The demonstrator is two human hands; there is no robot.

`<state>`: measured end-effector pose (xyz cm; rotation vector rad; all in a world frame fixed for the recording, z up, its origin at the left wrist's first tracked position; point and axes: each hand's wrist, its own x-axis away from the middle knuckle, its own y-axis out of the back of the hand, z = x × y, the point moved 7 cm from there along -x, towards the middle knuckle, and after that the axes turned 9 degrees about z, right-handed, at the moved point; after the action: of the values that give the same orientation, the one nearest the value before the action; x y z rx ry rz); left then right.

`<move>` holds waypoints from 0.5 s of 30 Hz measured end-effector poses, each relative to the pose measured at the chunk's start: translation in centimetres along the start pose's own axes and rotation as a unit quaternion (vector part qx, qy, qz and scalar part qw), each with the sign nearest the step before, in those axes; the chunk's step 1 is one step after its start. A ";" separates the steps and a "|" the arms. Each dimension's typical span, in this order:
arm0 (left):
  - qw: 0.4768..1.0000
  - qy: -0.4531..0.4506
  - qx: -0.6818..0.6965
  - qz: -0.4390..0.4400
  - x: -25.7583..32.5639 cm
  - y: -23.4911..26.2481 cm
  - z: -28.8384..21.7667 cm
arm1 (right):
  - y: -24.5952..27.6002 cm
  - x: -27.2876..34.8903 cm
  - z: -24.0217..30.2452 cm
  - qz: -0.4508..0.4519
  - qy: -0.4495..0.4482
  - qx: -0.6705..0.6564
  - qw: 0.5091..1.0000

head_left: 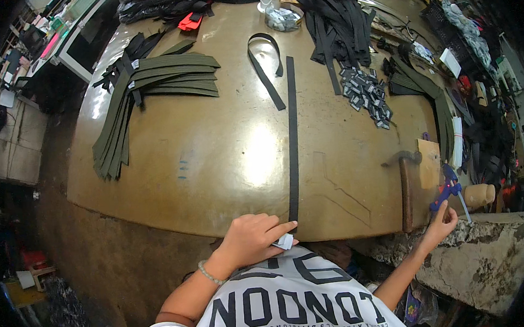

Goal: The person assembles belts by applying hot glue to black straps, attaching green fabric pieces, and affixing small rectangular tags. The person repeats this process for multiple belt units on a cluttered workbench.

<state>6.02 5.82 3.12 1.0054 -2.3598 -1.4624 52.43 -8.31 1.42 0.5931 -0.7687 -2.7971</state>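
My left hand is at the table's near edge, closed over a small white label-like piece. Its fingertips touch the near end of a long black webbing strap, which lies straight away from me. At the right edge, my right hand has its fingertips on the handle of a blue glue gun. A pale glue stick projects from the back of the gun. Beyond the straight strap, a second black strap lies in a loop.
A hammer lies left of the glue gun, near a tan card and a tape roll. Olive straps spread at the left. Black straps with several dark labelled ends hang together at far right. A clear bowl stands behind.
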 end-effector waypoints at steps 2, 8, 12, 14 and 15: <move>1.000 -0.015 0.007 -0.006 0.0 0.1 -0.2 | -0.2 -3.1 -3.0 -0.016 0.034 0.032 0.999; 0.999 -0.035 0.015 -0.006 0.1 0.2 -0.4 | -4.1 -5.8 3.0 0.094 0.059 0.148 0.983; 0.999 -0.034 0.025 0.001 0.2 0.1 -0.3 | -7.1 2.7 13.9 0.336 0.066 -0.221 0.913; 0.999 -0.039 0.028 0.006 0.2 0.1 -0.2 | -10.3 9.1 18.4 0.543 0.096 -0.269 0.790; 0.999 -0.038 0.028 0.017 0.2 -0.1 -0.2 | -11.5 11.3 20.0 0.624 0.123 -0.241 0.734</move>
<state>5.97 5.54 3.09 0.9349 -2.4703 -1.4550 32.95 7.42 7.42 0.1736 -0.1685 -1.4775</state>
